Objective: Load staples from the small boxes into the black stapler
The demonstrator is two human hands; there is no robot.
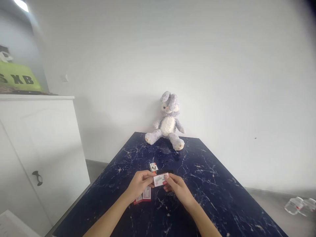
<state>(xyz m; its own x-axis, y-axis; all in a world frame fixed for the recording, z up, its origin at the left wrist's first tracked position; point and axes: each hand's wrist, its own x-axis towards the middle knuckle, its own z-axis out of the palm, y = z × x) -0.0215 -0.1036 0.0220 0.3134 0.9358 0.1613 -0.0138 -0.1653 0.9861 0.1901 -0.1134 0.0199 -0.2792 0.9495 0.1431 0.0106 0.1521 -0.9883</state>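
Between my two hands is a small white-and-red box [160, 179] with a grey picture printed on its face. My left hand [141, 184] pinches its left end. My right hand [177, 188] grips the right end, the thumb lying over the printed face. Just behind stands another small white box [153, 167] with a dark picture and an orange-red lower part. Under my left hand lie red-and-white boxes [146, 193] on the table, partly covered by it. A flat black thing [168, 171] shows behind the held box, mostly hidden.
The dark blue marble-patterned table [197, 184] stretches to the wall. A grey plush rabbit [168, 123] sits at its far end. On the left is a white cabinet [46, 131] with a lime-green item [19, 77] on top. Clear plastic containers [295, 205] lie at the lower right.
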